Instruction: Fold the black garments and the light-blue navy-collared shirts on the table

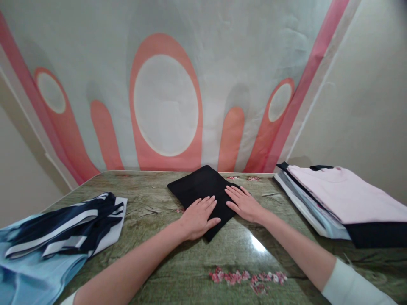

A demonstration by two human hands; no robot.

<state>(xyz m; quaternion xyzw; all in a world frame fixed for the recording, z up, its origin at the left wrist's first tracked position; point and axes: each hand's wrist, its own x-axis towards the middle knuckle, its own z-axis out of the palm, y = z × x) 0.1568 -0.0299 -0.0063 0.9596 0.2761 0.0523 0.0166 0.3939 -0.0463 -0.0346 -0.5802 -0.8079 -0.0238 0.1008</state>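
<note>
A black folded garment [199,182] lies flat on the table, turned so that a corner points toward me. My left hand [199,218] rests palm down on its near left part, fingers stretched out and thumb apart. On its right side lies my right hand [243,203], also flat, with the fingers extended over the fabric. Both hands press on the cloth without gripping it. What kind of garment it is cannot be made out.
A stack of folded clothes with a pale pink top [346,192] sits on the right. To the left lie a dark navy garment with white stripes [70,224] and light blue clothing [38,275]. The table [171,271] has a wood-look surface with pink flowers; a patterned wall panel [165,25] stands behind.
</note>
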